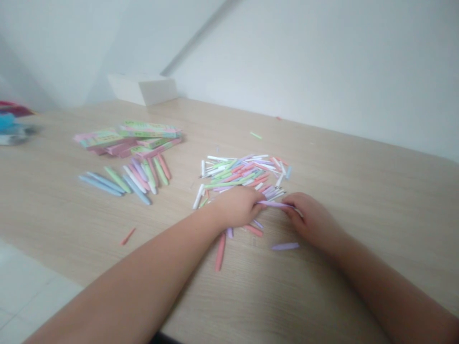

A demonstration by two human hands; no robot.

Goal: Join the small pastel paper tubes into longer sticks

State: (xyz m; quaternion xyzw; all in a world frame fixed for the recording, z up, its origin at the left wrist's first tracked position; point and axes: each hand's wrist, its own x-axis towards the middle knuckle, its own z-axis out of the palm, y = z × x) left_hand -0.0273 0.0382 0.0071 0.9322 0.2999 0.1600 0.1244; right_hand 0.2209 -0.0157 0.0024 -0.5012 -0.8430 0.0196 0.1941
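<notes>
A slim lilac pen [274,204] spans the gap between my two hands over the table. My left hand [238,205] pinches its left end, and my right hand [310,220] pinches the right end. Just behind them lies a loose heap of pen parts [244,172] in white, green, coral, lilac and blue; my left hand covers some of it. Another lilac pen piece [285,246] rests below my right hand. A coral pen piece [220,252] lies beside my left forearm. Motion blur hides the finer details.
Several whole-looking pens [138,177] lie to the left, in front of a stack of patterned boxes [148,130]. A white box [143,89] stands against the wall. One coral piece [127,236] sits near the wooden table's [376,191] left front edge. Blue and red items are at far left.
</notes>
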